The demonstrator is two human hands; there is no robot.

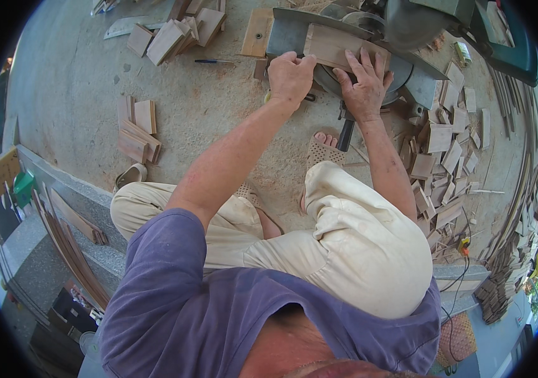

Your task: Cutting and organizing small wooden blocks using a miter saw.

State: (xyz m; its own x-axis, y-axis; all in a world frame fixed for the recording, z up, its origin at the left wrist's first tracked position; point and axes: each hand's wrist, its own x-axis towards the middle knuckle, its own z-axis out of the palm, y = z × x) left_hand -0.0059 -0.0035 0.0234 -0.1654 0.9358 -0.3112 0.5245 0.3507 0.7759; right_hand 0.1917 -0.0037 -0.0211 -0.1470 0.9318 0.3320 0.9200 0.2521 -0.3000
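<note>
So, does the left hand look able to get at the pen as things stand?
Probably yes. The pen lies uncovered on the floor, to the left of the left hand, with only a small block near the direct path. The hand would first need to leave the board.

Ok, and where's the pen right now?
In the head view, the pen lies on the floor toward the upper left, left of the left hand and near the wood blocks.
</note>
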